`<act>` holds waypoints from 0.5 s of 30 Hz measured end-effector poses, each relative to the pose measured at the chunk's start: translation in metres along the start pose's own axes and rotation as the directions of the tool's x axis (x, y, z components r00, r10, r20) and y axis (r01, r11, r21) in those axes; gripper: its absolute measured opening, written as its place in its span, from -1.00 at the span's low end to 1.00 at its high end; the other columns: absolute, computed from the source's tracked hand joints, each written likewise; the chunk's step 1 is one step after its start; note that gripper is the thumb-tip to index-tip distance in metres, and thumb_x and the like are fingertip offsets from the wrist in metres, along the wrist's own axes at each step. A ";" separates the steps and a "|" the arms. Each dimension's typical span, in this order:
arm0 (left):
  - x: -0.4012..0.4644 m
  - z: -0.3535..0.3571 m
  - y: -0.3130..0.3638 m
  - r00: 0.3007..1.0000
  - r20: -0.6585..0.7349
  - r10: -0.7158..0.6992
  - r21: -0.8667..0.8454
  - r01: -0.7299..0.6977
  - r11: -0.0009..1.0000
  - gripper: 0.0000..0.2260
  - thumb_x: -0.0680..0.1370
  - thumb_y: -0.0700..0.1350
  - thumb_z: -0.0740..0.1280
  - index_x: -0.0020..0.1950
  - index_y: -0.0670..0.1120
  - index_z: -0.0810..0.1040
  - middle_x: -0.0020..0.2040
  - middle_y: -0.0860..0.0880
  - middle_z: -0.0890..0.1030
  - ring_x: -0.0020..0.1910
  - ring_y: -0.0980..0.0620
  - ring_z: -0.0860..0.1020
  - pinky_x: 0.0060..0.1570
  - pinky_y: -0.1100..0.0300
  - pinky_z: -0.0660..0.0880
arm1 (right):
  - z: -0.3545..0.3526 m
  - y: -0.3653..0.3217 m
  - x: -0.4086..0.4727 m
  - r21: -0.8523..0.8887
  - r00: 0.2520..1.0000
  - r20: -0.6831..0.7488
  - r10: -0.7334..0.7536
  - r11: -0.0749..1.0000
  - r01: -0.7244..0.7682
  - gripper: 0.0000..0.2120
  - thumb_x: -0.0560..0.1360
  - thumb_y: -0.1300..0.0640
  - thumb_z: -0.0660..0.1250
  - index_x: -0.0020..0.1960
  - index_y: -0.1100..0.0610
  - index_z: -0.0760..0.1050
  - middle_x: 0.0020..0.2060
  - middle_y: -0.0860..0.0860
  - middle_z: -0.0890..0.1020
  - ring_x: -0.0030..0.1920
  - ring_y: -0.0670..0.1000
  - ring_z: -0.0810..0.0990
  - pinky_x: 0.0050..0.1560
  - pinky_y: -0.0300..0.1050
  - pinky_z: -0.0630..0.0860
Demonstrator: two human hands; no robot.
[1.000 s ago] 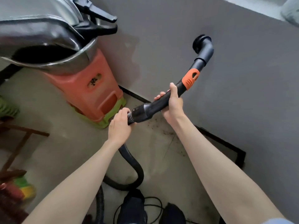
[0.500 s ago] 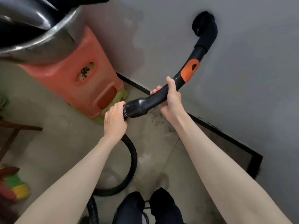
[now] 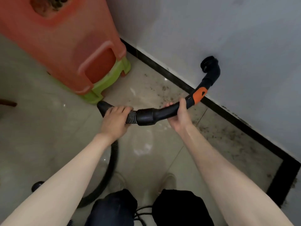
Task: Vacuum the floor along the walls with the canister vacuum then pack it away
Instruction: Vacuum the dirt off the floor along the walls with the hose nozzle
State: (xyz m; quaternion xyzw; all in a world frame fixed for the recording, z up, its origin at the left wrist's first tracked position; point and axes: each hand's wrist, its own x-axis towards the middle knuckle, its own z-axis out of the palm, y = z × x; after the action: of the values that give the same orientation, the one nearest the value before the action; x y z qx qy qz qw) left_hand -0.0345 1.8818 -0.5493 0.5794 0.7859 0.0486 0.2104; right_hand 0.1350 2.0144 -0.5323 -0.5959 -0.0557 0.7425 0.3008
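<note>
— Gripping with both hands now: the left hand [image 3: 114, 120] is curled round the ribbed hose [image 3: 131, 117] just behind the cuff, and the right hand [image 3: 176, 114] is wrapped round the curved black handle tube [image 3: 164, 112], below its orange collar [image 3: 199, 95].

— And the business end?

— The open end [image 3: 206, 63] of the tube is up in the air against the grey wall [image 3: 228, 30], well above the floor. No floor nozzle is fitted that I can see. The rest of the hose loops down behind the left forearm towards the person's feet; the canister itself I can't make out.

— Plenty to pick up, though.

— Oh yes. Dark grit [image 3: 164, 92] is scattered along the black skirting [image 3: 162, 70], and more runs towards the corner on the right.

— So what makes this go well?

— My read: tip the tube over so the mouth faces down, bring it low to the tiles, and run it slowly along the skirting line. The left hand should feed slack so the hose doesn't drag. Watch the orange stool [image 3: 65, 46] stacked on a green one [image 3: 110, 82] — grit probably hides beside its feet.
</note>
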 end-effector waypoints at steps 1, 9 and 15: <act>0.002 0.009 -0.011 1.000 -0.008 0.012 0.026 -0.012 1.000 -0.53 0.46 -0.13 0.41 0.35 -0.06 0.41 0.21 -0.08 0.51 0.25 -0.14 0.42 0.31 0.03 0.18 | -0.001 0.009 0.013 0.001 1.000 0.009 0.020 1.000 -0.020 -0.78 0.59 0.09 0.28 0.10 0.19 0.32 -0.29 0.07 0.47 -0.32 0.03 0.53 -0.25 -0.07 0.56; 0.028 0.094 -0.070 0.990 -0.143 -0.003 -0.050 -0.004 0.999 -0.62 0.40 -0.25 0.46 0.18 -0.19 0.45 0.05 -0.18 0.53 0.07 -0.21 0.47 0.13 0.01 0.28 | 0.011 0.058 0.115 -0.091 0.997 0.062 0.045 0.995 -0.040 -0.71 0.61 0.05 0.27 0.21 0.19 0.32 -0.29 0.08 0.48 -0.33 0.01 0.52 -0.32 -0.07 0.53; 0.057 0.163 -0.108 0.997 -0.073 -0.031 -0.018 0.030 0.999 -0.60 0.41 -0.08 0.48 0.17 -0.12 0.45 0.06 -0.11 0.56 0.10 -0.15 0.49 0.06 0.07 0.25 | 0.002 0.098 0.195 -0.193 0.998 0.055 -0.005 0.981 0.015 -0.66 0.64 -0.04 0.19 0.26 0.19 0.29 -0.04 0.16 0.58 -0.15 0.04 0.57 -0.12 0.02 0.53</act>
State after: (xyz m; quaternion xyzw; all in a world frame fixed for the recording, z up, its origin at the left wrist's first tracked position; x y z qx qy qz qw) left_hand -0.0816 1.8722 -0.7469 0.5633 0.8014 0.0733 0.1871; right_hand 0.0749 2.0355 -0.7404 -0.6015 -0.1389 0.7480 0.2437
